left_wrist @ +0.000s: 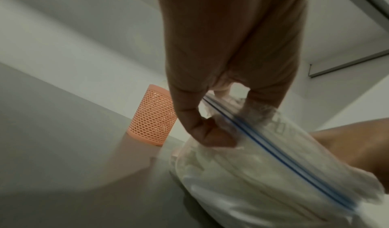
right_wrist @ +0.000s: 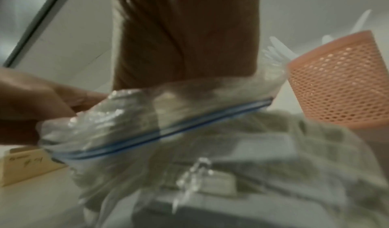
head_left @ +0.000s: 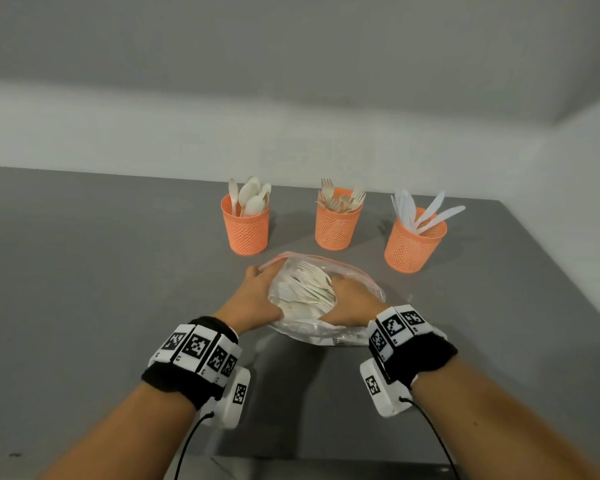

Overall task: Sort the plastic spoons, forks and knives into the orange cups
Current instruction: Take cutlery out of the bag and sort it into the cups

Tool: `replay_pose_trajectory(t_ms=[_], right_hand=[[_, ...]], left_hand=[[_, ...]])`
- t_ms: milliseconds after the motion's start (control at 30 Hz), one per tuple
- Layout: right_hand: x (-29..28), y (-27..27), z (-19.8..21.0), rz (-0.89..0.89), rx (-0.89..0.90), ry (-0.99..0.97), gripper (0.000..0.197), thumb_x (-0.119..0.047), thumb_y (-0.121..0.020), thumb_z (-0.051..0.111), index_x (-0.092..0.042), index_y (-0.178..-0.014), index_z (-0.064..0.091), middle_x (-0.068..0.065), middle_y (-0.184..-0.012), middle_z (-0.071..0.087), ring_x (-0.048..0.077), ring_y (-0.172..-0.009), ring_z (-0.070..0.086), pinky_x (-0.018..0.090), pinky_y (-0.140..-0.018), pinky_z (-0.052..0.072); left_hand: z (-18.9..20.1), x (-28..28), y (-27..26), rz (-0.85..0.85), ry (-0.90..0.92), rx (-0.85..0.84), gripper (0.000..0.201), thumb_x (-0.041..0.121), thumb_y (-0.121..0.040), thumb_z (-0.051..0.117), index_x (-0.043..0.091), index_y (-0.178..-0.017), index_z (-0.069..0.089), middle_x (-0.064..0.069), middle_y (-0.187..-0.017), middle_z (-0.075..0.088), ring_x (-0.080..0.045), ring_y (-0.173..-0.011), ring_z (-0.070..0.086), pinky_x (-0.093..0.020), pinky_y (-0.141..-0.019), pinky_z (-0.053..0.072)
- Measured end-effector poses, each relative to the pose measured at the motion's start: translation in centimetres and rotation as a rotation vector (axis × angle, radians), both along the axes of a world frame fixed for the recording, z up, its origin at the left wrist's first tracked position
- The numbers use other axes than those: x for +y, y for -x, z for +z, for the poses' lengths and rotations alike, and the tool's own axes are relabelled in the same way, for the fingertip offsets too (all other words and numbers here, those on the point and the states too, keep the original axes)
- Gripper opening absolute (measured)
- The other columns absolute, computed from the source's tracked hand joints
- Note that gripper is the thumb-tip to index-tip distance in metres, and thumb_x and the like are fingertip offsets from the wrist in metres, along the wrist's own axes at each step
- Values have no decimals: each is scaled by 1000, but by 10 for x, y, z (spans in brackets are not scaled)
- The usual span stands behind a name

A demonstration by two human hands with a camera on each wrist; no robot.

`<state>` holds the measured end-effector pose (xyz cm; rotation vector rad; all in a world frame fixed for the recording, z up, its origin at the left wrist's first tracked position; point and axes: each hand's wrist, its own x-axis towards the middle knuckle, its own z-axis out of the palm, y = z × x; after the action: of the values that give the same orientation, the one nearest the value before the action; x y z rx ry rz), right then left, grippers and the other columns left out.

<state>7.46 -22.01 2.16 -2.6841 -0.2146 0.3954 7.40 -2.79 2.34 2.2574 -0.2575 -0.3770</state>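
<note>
— Cutlery, where is it?
— Much stands sorted: spoons, forks, knives in three orange cups on the table. The rest lies in the zip bag.
— Your hands?
— My left hand pinches the bag's rim; my right hand reaches inside, its fingers hidden.
</note>
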Motion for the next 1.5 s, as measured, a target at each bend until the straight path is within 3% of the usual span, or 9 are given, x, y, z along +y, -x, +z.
replay_pose_trajectory(t_ms=[133,267,400,667,833,1100,1233,1333,1500], right_hand=[[0,4,2,142,-44,43,87,-26,-73,72,-12,-143,23,7,-141,42,24,-130,40,32,-107,34],[-1,8,-9,316,-227,111,76,-34,-77,70,-16,-141,32,5,-143,35,23,-132,34,29,-109,26],[1,6,-14,251,-123,107,86,-33,-73,75,-12,-142,29,6,-145,33,23,-133,34,31,-110,29],[7,6,-22,188,-161,-26,50,-25,-71,72,-7,-113,52,9,-117,53,27,-109,52,35,-90,43],[12,6,-20,172,-143,-114,80,-35,-69,76,-22,-135,35,1,-135,50,19,-122,48,32,-101,40],[8,-3,-4,63,-77,-333,54,-15,-70,73,-11,-120,55,-2,-117,60,13,-109,56,21,-93,42],[1,-7,8,-169,25,-596,39,-3,-69,73,-17,-102,59,2,-98,67,17,-92,63,28,-86,48],[2,-8,14,-315,10,-743,34,-7,-66,77,-18,-96,64,3,-98,70,20,-94,65,33,-89,50],[9,-11,38,-392,-6,-1093,37,9,-71,68,3,-106,60,9,-82,65,20,-75,65,29,-68,55]], left_hand=[[-6,3,-7,36,53,-20,98,-2,-66,60,35,-146,18,-4,-141,26,-14,-108,40,-20,-72,50],[-12,8,-14,49,75,-8,101,3,-62,66,34,-146,20,-6,-144,25,-23,-114,43,-23,-55,56],[-12,10,-13,-5,77,28,106,17,-54,66,32,-147,18,-3,-149,23,-27,-136,30,-41,-90,53],[-7,22,-5,48,225,148,86,-10,-75,58,28,-144,24,-6,-137,36,-26,-101,54,-26,-55,52],[-5,29,0,43,311,207,80,-16,-76,50,33,-137,33,-6,-118,51,-17,-87,56,-23,-58,51],[3,38,-9,102,353,257,74,-11,-81,49,31,-140,37,-14,-123,53,-20,-85,59,-24,-57,55],[3,34,-11,127,336,227,71,-9,-82,48,29,-140,36,-8,-116,55,-20,-82,59,-29,-64,56],[0,24,-12,115,282,91,70,1,-82,61,22,-142,33,-3,-133,47,-22,-112,54,-37,-91,49],[-16,5,-16,35,120,-36,72,8,-79,65,13,-143,32,-6,-147,33,-22,-128,41,-33,-104,38]])
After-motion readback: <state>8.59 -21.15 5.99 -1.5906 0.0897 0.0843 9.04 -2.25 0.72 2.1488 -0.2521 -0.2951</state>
